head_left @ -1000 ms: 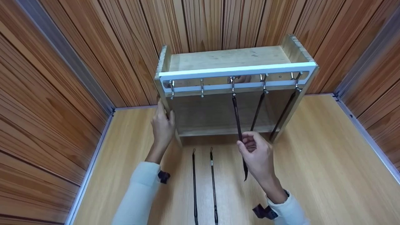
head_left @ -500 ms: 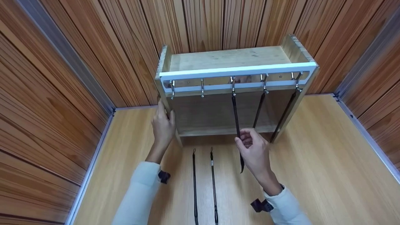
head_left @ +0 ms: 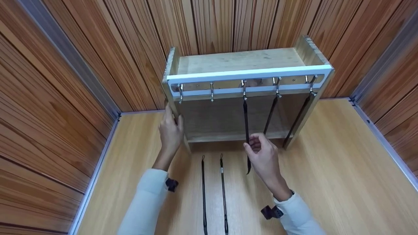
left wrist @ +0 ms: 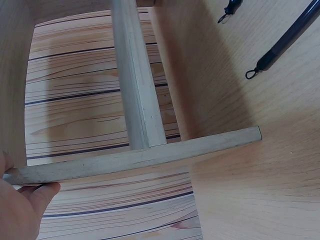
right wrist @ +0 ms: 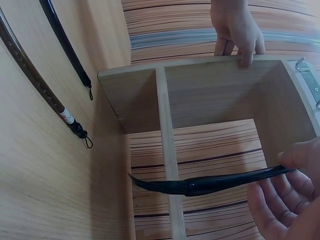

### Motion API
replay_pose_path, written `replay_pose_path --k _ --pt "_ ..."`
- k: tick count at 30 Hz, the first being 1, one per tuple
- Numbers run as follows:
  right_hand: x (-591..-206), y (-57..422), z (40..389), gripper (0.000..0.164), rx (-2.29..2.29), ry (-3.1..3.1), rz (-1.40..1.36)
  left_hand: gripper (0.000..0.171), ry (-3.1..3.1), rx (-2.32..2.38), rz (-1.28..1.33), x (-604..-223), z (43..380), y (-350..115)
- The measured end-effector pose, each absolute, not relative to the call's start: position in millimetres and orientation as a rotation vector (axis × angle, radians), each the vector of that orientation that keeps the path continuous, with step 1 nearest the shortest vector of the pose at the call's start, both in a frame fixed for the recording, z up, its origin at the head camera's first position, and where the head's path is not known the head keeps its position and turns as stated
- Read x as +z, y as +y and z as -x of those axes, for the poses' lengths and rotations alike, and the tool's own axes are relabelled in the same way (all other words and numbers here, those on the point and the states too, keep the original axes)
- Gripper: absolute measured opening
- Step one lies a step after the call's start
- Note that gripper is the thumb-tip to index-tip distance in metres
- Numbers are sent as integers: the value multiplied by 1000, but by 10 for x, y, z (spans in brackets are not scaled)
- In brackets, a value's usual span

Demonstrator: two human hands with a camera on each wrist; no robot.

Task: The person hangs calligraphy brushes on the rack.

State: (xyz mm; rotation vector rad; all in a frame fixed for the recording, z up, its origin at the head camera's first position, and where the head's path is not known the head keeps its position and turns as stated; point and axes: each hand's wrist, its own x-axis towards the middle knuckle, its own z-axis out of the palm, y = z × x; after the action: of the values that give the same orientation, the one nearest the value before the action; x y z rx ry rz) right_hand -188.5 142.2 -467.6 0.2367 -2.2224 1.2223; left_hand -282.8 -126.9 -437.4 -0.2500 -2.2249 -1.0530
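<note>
A writing brush with a dark handle hangs from the middle hook of a white hook rail. My right hand has its thumb and fingers lightly around that brush's lower part; in the right wrist view the dark bristle tip sticks out past the hand. My left hand grips the left side panel of the wooden shelf, thumb on the front side and fingers behind. Two more brushes, a second brush and a third brush, hang from the hooks to the right.
Another brush and a brush with a white band lie on the wooden tabletop, loops toward the shelf. The two left hooks, including the far-left hook, carry nothing. Wood-plank walls stand behind and at both sides.
My right hand has shifted slightly left and away toward the shelf, and the middle brush has swung from a slant to nearly straight down. My left hand has stayed in place.
</note>
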Motion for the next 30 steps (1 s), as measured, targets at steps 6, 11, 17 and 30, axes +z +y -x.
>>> replay_pose_path --k 6,11,17,30 --pt "-4685 1417 1970 20 1168 -2233 -265 48 -2223 -1030 254 -4378 2822 -1272" --pt "-4707 1405 2040 19 1125 -2256 -266 48 -2234 -1045 249 -4366 2819 -1282" --pt "-4757 1395 2074 17 1119 -2268 -263 49 -2239 -1058 227 -4372 2806 -1290" --pt "-4828 1450 2095 17 1109 -2288 -256 50 -2253 -1064 226 -4356 2809 -1261"
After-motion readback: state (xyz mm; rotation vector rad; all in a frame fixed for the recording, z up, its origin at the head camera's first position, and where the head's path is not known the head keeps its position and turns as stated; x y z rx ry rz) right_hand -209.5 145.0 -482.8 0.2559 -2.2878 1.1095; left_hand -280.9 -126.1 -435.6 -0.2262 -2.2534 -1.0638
